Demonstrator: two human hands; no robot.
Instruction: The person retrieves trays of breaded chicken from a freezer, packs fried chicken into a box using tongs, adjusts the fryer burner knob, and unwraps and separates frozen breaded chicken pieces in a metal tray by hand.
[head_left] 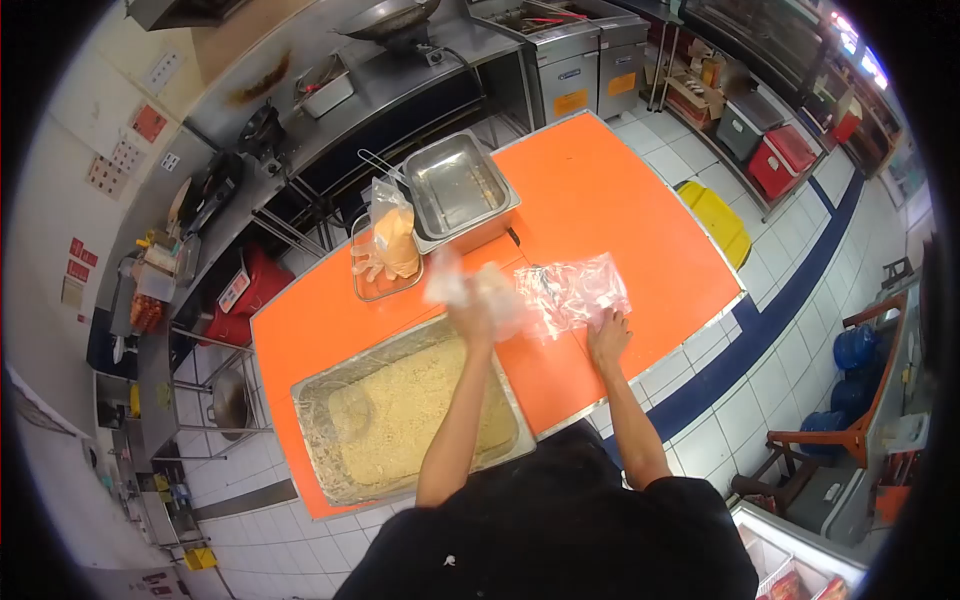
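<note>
My left hand (pixel 474 318) is raised over the middle of the table, closed on a clear plastic bag (pixel 498 298). The bag is smeared by motion and looks to have something pale in it. My right hand (pixel 609 341) lies with fingers spread on the near right edge of a flat pile of clear plastic bags (pixel 572 290). Below my left forearm stands a deep metal pan (pixel 312 425) of pale yellow crumbs, with a round bowl-like shape (pixel 350 412) in the crumbs at its left.
On the orange table (pixel 600 190) stand a steel pan (pixel 510 205) and a small tray (pixel 368 293) bearing a knotted bag of orange powder (pixel 396 240) and a clear glove (pixel 372 262). A steel counter (pixel 390 85) runs behind. A yellow lid (pixel 715 222) is beyond the right edge.
</note>
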